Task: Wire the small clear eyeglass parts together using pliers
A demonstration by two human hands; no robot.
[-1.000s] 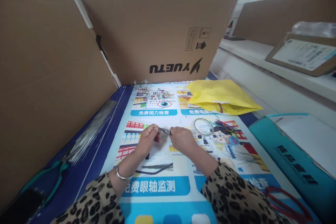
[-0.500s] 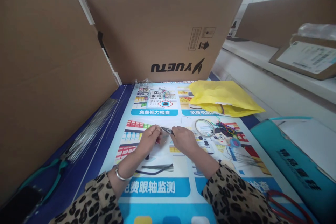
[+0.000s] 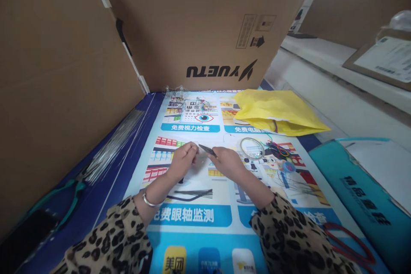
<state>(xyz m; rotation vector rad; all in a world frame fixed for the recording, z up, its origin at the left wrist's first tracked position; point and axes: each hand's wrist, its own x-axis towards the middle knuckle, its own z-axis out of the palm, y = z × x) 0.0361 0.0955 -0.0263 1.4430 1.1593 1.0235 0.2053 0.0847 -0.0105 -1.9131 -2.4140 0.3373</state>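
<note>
Dark tool [image 3: 207, 150] in right hand [image 3: 228, 163]

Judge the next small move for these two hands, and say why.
Probably ease the slim dark tool in the right hand a touch further left, so that its tip meets the small pale piece pinched in the left hand. The tip already points at that pinch, and the hands are close together over the poster. The piece is too small to identify.

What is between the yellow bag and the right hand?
In the head view, a small round clear ring lies flat on the poster between the yellow bag and the right hand, which holds a thin dark tool.
</note>
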